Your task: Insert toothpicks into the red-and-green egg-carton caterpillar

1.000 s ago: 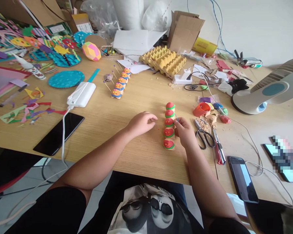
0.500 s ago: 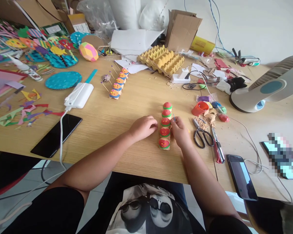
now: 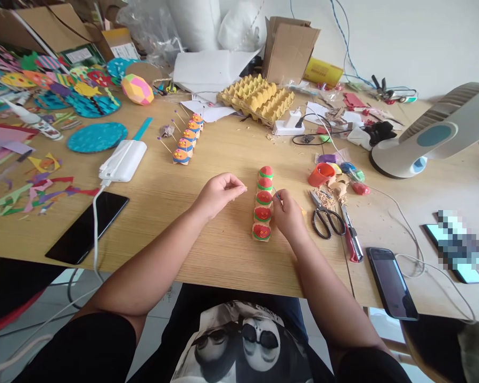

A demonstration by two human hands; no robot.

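A row of red and green egg-carton bumps [image 3: 262, 214] stands on the wooden table in front of me, with yellow faces on the nearer ones. To its left, my left hand [image 3: 221, 194] is raised, thumb and forefinger pinched on something tiny and yellowish that I cannot make out. My right hand [image 3: 288, 213] is at the right side of the row, fingers closed round a thin blue stick [image 3: 277, 193] whose tip points up toward the bumps. Farther back on the left stands a similar orange and blue row [image 3: 189, 139] with pins at its side.
Scissors [image 3: 326, 215], a cutter [image 3: 352, 234] and a phone [image 3: 393, 282] lie at the right, near an orange cup [image 3: 321, 174] and a white fan [image 3: 419, 141]. At the left are a power bank [image 3: 123, 159] and a black phone [image 3: 88, 226]. A yellow egg tray [image 3: 257, 98] is behind.
My left hand has lifted and moved left, away from the red and green row, with its fingertips now pinched. The blue stick in my right hand has tilted left. The whole view has shifted slightly.
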